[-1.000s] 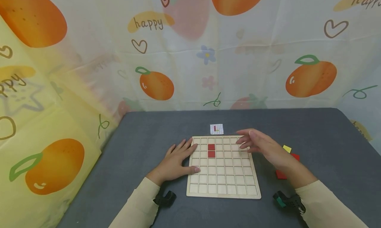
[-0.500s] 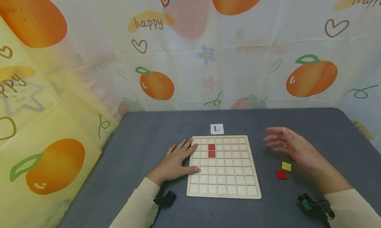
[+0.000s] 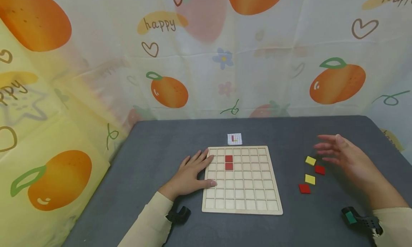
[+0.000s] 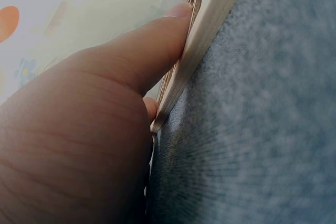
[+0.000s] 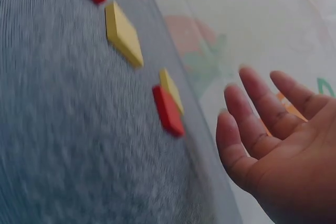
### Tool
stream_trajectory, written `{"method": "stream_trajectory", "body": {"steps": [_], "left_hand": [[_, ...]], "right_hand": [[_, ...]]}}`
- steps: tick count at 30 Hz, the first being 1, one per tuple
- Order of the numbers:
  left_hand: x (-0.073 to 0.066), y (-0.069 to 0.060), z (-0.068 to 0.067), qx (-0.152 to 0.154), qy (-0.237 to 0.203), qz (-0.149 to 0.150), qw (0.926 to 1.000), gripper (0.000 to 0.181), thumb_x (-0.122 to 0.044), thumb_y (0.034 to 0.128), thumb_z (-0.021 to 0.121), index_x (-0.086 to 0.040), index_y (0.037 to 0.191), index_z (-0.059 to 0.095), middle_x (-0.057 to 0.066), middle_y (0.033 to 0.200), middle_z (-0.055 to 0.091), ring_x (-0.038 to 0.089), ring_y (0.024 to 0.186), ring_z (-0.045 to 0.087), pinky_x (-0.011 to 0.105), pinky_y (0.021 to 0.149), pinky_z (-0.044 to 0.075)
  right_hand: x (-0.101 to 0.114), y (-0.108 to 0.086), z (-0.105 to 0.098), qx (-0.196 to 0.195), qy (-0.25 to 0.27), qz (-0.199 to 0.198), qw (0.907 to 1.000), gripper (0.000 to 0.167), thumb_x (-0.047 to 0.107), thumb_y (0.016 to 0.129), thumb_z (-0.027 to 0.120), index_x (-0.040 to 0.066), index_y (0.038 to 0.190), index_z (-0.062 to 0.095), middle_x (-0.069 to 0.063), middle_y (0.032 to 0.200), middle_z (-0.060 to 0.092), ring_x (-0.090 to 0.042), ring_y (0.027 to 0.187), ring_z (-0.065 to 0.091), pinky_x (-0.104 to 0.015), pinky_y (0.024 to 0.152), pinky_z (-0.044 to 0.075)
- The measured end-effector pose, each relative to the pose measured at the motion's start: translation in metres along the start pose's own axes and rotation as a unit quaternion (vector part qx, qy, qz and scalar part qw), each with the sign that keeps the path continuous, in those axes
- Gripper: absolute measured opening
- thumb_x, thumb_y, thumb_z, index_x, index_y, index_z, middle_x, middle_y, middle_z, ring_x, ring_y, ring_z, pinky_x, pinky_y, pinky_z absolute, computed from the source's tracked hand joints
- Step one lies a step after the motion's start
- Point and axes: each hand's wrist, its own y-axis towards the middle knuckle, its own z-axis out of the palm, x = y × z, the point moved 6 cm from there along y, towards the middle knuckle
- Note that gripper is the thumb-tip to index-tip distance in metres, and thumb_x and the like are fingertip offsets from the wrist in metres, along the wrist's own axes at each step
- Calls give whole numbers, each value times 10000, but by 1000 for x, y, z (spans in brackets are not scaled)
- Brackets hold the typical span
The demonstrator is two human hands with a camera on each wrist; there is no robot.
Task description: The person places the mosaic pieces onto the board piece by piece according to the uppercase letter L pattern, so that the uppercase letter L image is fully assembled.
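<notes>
A wooden grid board [image 3: 242,180] lies flat on the grey table, with two red square tiles [image 3: 229,162] in adjoining cells of one column near its far side. My left hand [image 3: 193,175] rests along the board's left edge with fingers spread; in the left wrist view the thumb [image 4: 152,45] touches the rim. The right hand [image 3: 349,161] hovers over the table on the right, fingers loosely extended and holding nothing. To its left lie two yellow tiles [image 3: 310,179] and two red tiles [image 3: 304,189], also seen in the right wrist view with a yellow tile [image 5: 123,32] nearest the middle.
A small printed grid card [image 3: 234,139] with red and yellow marks lies just beyond the board's far edge. Patterned curtain cloth [image 3: 206,78] hangs behind the table [image 3: 161,143] and along its left side. Each wrist wears a black strap mount [image 3: 363,220].
My right hand has moved from over the board's far right corner to the right, past the loose tiles, uncovering them. The left hand and the board stay put.
</notes>
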Motion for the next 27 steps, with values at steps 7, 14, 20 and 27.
{"method": "stream_trajectory", "body": {"steps": [7,14,20,27], "left_hand": [[1,-1,0,21,21,-13,10000,1004,-724,972,686,-226,1748,288,-16,1811,103,254,1660,37,610,1274,-15],[1,1,1,28,14,-8,10000,1002,-723,971,688,-226,1747,295,-16,1811,109,247,1659,35,611,1274,-13],[1,2,1,41,35,-6,10000,995,-711,974,694,-225,1746,296,-21,1811,104,249,1659,29,613,1273,-14],[0,1,0,36,34,-14,10000,1000,-713,970,695,-227,1747,295,-22,1811,97,236,1658,29,606,1274,-15]], "right_hand": [[-19,-5,-13,-448,-874,641,9931,323,265,1220,356,263,1475,554,142,1234,681,-5,1091,654,-142,862,519],[-39,-9,-17,-322,-1546,1121,9811,531,259,1179,542,-69,1579,424,16,1281,653,96,1034,599,-141,803,514],[-41,-13,-15,-187,-1996,1158,9728,600,254,1101,713,-63,1557,487,-208,1371,617,74,1015,594,-188,768,515],[-42,-11,-10,296,-2574,1205,9583,591,321,1024,818,-2,1479,623,-207,1428,552,-247,1193,525,-205,824,485]]}}
